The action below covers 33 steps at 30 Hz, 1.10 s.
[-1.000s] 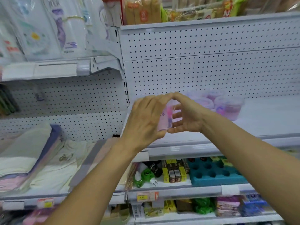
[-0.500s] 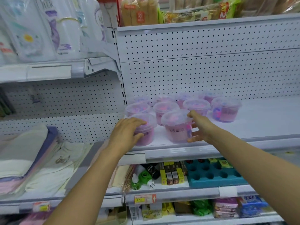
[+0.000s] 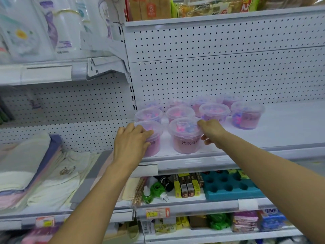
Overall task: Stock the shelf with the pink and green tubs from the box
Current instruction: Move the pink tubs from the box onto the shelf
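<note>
Two pink tubs stand upright at the front edge of the white shelf point(image 3: 281, 124), lids up, long axis vertical. Left hand point(image 3: 131, 143) wraps the front-left pink tub point(image 3: 154, 138) from its left side, fingers curled over the clear lid rim and down the wall, covering most of its label. Right hand point(image 3: 212, 132) grips the front-right pink tub point(image 3: 184, 136) at its right side, fingers curled on the lid rim, thumb lower against the wall. That tub's label faces the camera, dark Chinese characters reading 洗衣凝, the rest hidden by the hand. Clear lid shows pink and blue pieces inside. Behind them more pink tubs point(image 3: 213, 111) sit upright in rows toward the pegboard back panel point(image 3: 219, 76), back row blurry; the far-right tub point(image 3: 247, 114) has faint writing, unreadable. Lower shelf: green bottle point(image 3: 146, 195), yellow boxes point(image 3: 187, 185), teal tray with round holes point(image 3: 228, 186), an orange-and-yellow price tag point(image 3: 157, 213) with unreadable print. Folded towels point(image 3: 26, 166) on the left bay. Snack packs point(image 3: 193, 7) up top, print too cropped to read.
</note>
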Available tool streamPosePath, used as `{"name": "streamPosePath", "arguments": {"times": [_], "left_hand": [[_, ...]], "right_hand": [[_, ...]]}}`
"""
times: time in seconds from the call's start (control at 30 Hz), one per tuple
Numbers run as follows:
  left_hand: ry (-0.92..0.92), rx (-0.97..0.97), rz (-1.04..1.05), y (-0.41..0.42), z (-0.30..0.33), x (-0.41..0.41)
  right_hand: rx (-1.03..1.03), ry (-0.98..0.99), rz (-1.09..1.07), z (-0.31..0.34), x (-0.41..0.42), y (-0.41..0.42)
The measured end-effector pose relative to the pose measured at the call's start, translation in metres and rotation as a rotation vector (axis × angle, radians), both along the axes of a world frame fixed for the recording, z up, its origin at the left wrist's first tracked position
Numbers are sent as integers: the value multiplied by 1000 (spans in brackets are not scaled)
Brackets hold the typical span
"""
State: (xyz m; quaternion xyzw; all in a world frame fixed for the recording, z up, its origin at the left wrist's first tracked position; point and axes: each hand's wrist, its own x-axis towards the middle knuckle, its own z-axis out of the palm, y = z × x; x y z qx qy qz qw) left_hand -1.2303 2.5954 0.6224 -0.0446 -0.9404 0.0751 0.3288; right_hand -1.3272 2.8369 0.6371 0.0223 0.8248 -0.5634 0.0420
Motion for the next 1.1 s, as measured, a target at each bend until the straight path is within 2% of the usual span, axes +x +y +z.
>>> {"name": "streamPosePath", "arguments": {"times": [0.13,0.27,0.43,0.57,0.77,0.97,1.1], "left_hand": [[-26,10,-4,1,2,2],[-18,96,-73,28,3,5],[22,180,-302,112,-5,6],[-45,257,-501,205,-23,5],[-180,262,-724,359,-54,12],[-329,199,-901,512,-102,29],[-530,138,-1004,600,-143,49]], "right_hand": [[90,102,27,-1,10,5],[453,419,85,-3,37,33],[710,600,19,-18,78,103],[757,685,-112,-39,117,186],[901,634,-307,-71,185,323],[958,414,-460,-119,260,461],[967,190,-615,-155,308,544]]}}
